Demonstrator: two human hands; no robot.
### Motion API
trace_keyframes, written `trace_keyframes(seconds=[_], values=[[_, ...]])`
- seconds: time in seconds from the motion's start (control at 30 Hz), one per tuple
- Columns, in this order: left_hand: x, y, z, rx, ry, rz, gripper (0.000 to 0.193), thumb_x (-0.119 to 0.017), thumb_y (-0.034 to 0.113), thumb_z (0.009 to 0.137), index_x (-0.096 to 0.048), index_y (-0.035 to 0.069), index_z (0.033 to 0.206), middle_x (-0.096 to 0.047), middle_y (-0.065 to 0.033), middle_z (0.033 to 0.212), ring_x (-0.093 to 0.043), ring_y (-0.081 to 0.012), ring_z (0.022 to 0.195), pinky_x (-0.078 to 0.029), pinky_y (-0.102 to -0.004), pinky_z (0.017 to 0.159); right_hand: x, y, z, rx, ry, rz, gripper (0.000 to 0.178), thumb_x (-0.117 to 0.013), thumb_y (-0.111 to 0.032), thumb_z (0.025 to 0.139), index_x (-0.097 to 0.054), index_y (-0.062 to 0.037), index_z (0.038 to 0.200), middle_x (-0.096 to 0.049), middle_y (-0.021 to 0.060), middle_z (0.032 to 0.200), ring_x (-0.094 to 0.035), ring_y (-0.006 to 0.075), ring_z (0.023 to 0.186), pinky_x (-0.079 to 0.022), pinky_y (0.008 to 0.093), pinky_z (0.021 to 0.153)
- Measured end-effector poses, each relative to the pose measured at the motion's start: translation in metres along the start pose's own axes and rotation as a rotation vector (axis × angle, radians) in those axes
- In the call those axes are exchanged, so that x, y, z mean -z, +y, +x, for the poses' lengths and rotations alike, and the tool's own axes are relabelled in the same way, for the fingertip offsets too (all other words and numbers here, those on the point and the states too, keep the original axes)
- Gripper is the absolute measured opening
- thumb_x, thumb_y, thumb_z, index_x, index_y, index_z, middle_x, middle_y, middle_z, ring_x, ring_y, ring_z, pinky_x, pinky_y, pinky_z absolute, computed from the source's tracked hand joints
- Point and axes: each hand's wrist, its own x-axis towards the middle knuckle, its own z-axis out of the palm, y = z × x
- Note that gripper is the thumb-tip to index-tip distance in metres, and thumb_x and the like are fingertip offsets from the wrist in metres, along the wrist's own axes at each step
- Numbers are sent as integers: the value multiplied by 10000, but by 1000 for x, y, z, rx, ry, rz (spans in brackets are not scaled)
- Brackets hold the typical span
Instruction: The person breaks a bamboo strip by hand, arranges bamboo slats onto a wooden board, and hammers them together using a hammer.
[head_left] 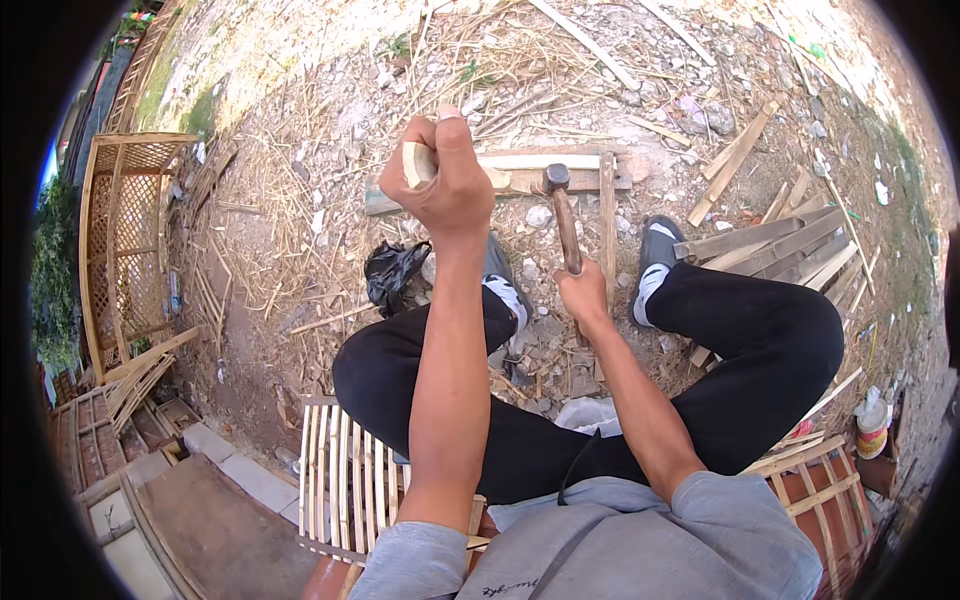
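Observation:
My left hand (448, 180) is raised out in front, its fingers closed round a pale piece of wood or bamboo (418, 164) whose cut end shows beside the fingers; the rest is hidden by the hand. Lower and to the right, my right hand (585, 290) grips the wooden handle of a hammer (568, 225). The dark hammer head points away from me, over a wooden board (595, 178) lying crosswise on the ground. An upright-running slat (608, 215) meets that board near its right end.
A black plastic bag (395, 275) lies by my left foot. Wood offcuts (780, 245) are heaped beyond my right foot (657, 265). Slatted panels (340, 470) and a lattice frame (125, 240) stand at the left. A jar (873, 425) sits far right. Straw and rubble cover the ground.

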Motion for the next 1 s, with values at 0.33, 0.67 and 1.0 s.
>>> trace_keyframes(seconds=[0.33, 0.67, 1.0], values=[[0, 1, 2, -33, -36, 8, 440, -576, 81, 875, -290, 87, 541, -268, 72, 499, -223, -23, 488, -149, -268, 437, -11, -40, -10, 295, -111, 212, 161, -628, -110, 783, -517, -4, 732, -516, 60, 595, -507, 178, 562, -408, 360, 544], [0, 2, -1, -38, -15, -21, 432, -592, 75, 865, -298, 91, 550, -272, 70, 521, -226, -24, 495, -153, -265, 440, 5, -22, -5, -10, -104, -52, 263, -615, -114, 781, -626, 25, 1004, -649, 165, 759, -637, 277, 708, -476, 380, 685], [3, 4, 6, -63, -87, 39, 354, -519, -19, 849, -343, 108, 568, -389, 13, 479, -311, -43, 433, -252, -255, 417, -11, -37, 3, 315, -82, 121, 145, -585, -118, 839, -604, 23, 866, -632, 133, 708, -631, 199, 698, -471, 338, 648]])
